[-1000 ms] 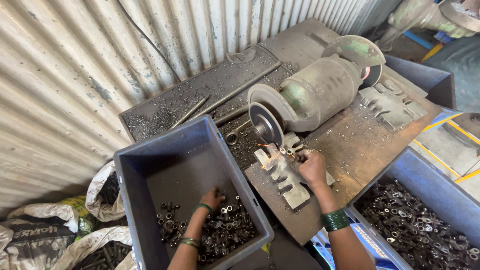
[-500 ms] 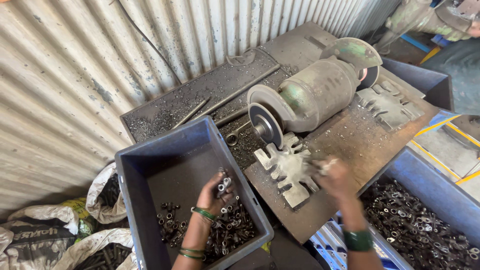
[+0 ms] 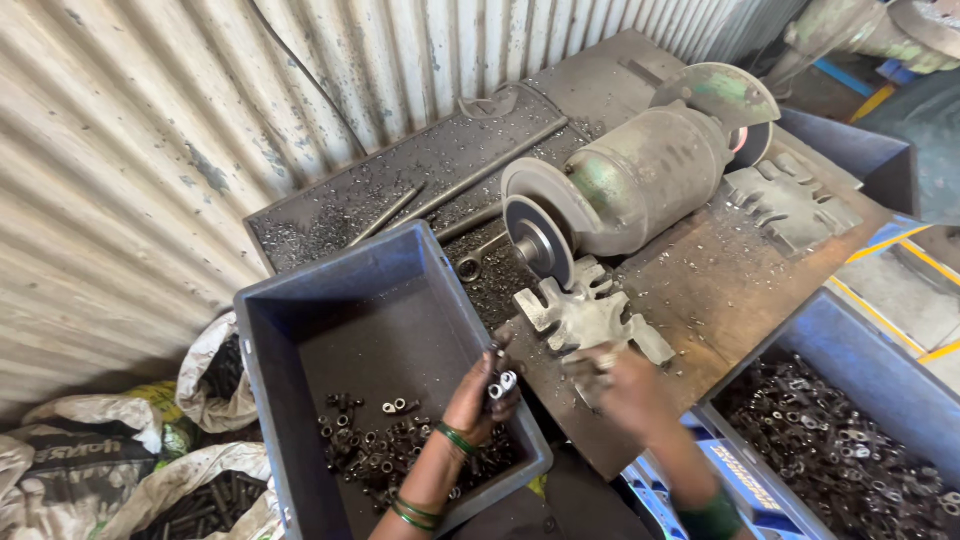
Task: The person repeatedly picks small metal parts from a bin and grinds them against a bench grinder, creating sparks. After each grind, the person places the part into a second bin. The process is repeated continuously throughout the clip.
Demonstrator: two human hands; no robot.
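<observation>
Head view, and we're looking down on a bench grinder [image 3: 640,180] with its grey grinding wheel [image 3: 540,240] facing us at about 12 o'clock from our hands. Our left hand [image 3: 480,395] is raised over the near rim of the blue-grey bin [image 3: 265,380], fingers pinched around a small cluster of short metal bushes [image 3: 500,380] (three or four of them, we'd say, ends pointing up). Our right hand [image 3: 625,390] is blurred, at 3 o'clock from the left, beside the notched metal rest [image 3: 590,315] in front of the wheel; we cannot tell whether its fingers are curled or spread.

The risks, as we judge them: bare fingers this close to an open wheel could get nicked if a small bush snags or twists. The pinched cluster looks loosely gathered, so one could slip out and drop onto the bench or between bins. Loose grit on the rusty bench top [image 3: 720,290] could let a piece skid.

Now the containers. The blue-grey bin holds a thin scatter of dark bushes and rings [image 3: 375,440] piled toward its 6 o'clock end, the far half bare. At 4 o'clock, a blue crate [image 3: 870,330] is heaped with dark metal parts [image 3: 850,450]. At 8 o'clock, white woven sacks [image 3: 215,370] lie slumped, one showing dark rod-like pieces [image 3: 195,505].
</observation>
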